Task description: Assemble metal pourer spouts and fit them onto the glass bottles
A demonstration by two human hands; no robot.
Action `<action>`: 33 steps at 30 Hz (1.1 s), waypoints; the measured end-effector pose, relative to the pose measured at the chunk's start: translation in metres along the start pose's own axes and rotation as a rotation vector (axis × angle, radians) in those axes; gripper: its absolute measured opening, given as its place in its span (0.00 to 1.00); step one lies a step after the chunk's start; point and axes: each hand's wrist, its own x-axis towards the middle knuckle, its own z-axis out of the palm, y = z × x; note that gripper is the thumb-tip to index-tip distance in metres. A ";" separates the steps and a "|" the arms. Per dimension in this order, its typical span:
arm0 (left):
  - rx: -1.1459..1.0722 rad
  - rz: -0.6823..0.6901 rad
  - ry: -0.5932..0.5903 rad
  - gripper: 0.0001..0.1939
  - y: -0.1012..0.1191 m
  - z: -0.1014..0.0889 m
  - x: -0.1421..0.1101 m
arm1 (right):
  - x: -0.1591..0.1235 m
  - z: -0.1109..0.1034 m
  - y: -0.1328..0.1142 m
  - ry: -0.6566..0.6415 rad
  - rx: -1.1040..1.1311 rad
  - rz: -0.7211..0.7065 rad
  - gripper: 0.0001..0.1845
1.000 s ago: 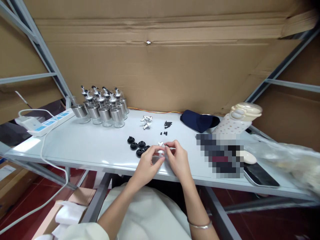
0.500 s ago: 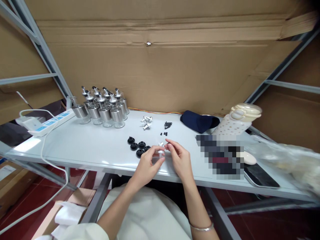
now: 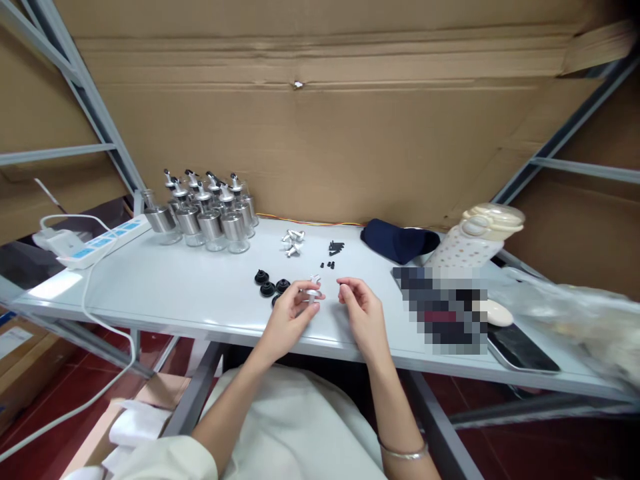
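Observation:
Above the front part of the table, my left hand [image 3: 289,319] is closed on a silver pourer spout [image 3: 313,294], pinching its round flange between thumb and fingers. To its right, my right hand [image 3: 367,315] has thumb and fingertips pressed together around a small black part [image 3: 342,285], mostly covered by the fingers. Several ribbed black stoppers [image 3: 267,289] lie beside my left hand, one partly hidden by it. Farther back are a pile of silver pourer spouts [image 3: 293,244], some thin black pieces [image 3: 336,248] and several tiny black caps [image 3: 331,265].
Glass-and-steel oil bottles [image 3: 211,230] stand at the back left, near a power strip [image 3: 107,243] with a cable. On the right are a navy cap [image 3: 397,241], a cream spotted flask [image 3: 467,243], a phone [image 3: 525,350] and a plastic bag [image 3: 585,320]. Cardboard [image 3: 320,147] rises behind.
My hands have moved apart. The left shifted a little leftward with the pourer spout, and the right drew away to the right, its fingers still pinched.

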 end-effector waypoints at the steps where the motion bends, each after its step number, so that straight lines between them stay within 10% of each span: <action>1: -0.004 -0.004 -0.009 0.10 0.000 0.000 0.000 | 0.000 0.000 0.000 -0.010 0.006 0.005 0.15; 33: 0.209 0.075 -0.106 0.11 0.008 0.004 -0.009 | -0.003 0.001 0.000 0.049 0.138 -0.044 0.09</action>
